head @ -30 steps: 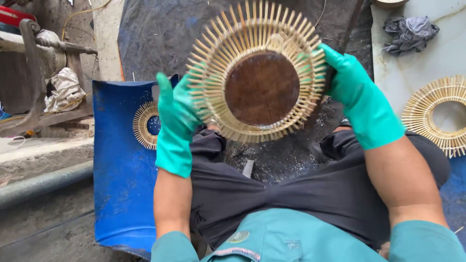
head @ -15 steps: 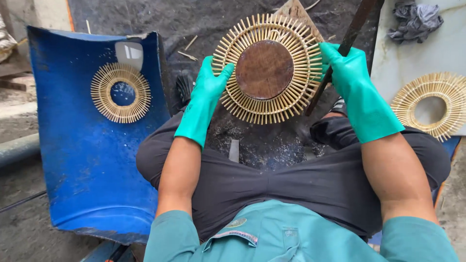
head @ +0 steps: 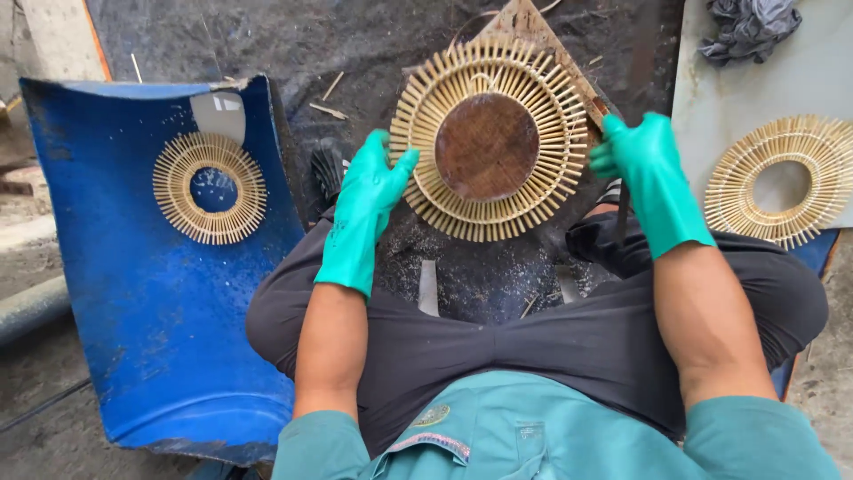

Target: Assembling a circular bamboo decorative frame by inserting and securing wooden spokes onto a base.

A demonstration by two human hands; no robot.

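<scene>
A curved blue barrel shell (head: pixel 178 338) lies on the ground to the person's left. It is the biggest thing here, and a small open bamboo ring (head: pixel 173 191) rests on it. To the right lies a pale board (head: pixel 737 80) with a second open ring (head: pixel 737 191) on it and a grey rag (head: pixel 746 27) bunched at its far end. The seated person's dark-trousered lap fills the middle, and the dirt in front is gritty and strewn with splinters.

The sunburst (head: pixel 493 138), a round of bamboo slats around a brown disc, is held up above the knees, between the two gloved hands, face toward the wearer. A wedge of wood (head: pixel 524 22) pokes out behind it.

The left hand (head: pixel 364 209) clasps the left rim, fingers laid along the slats with the thumb hooked at the edge. The right hand (head: pixel 653 173) is curled at the right rim. I cannot tell whether it pinches the slats or the wood behind them.

It looks like the piece is being held steady for a look-over or a turn. Any next move calls for an even grip on both sides, so the thin slats do not bend or snap.
</scene>
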